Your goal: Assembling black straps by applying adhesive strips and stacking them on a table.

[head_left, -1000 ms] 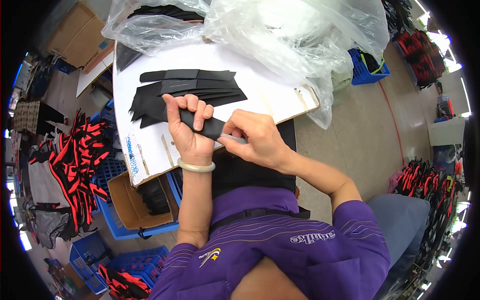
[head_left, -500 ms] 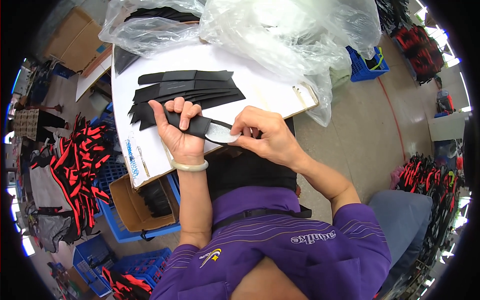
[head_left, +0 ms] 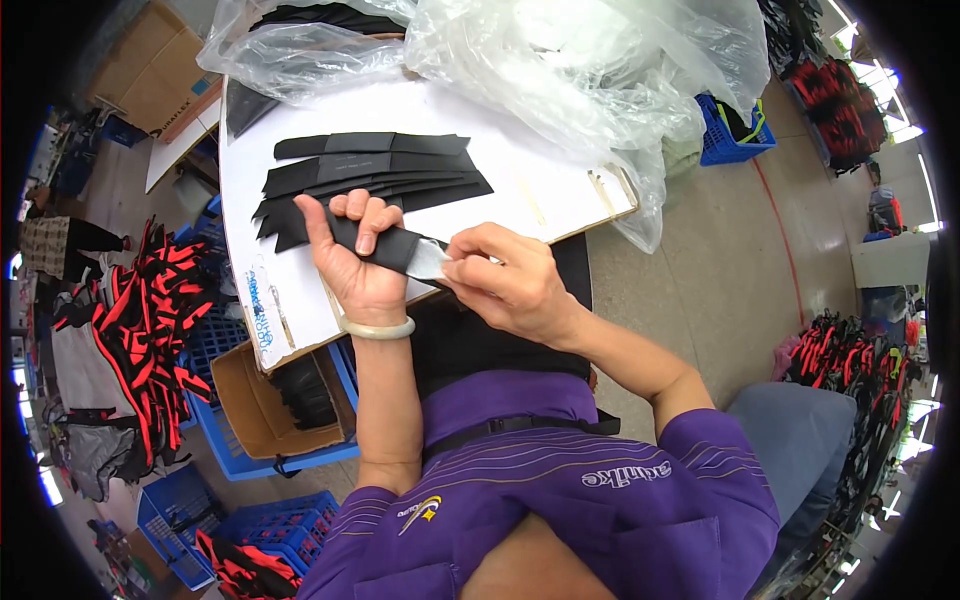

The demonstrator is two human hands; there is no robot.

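My left hand point(head_left: 358, 255) is closed around a black fabric strap piece point(head_left: 397, 250), palm up with the thumb sticking out. From the strap's open right end shows a whitish, flat insert point(head_left: 428, 260), partly inside the black fabric. My right hand point(head_left: 515, 280) pinches the insert's outer end between thumb and fingers, close to the strap's mouth. Just beyond my left hand, several similar black strap pieces point(head_left: 360, 165) lie overlapped in a fanned row on the white tabletop point(head_left: 500, 150).
Clear plastic bags point(head_left: 570, 70) cover the table's far side. Below its left edge, a cardboard box point(head_left: 255, 405) with black pieces sits in a blue crate point(head_left: 225, 450). Red-and-black straps point(head_left: 150, 340) are heaped at left. Another blue crate point(head_left: 735, 135) stands on the floor at far right.
My right hand has moved left, closer to my left hand. Less of the whitish insert shows outside the black strap piece. My left hand keeps its grip nearly in place.
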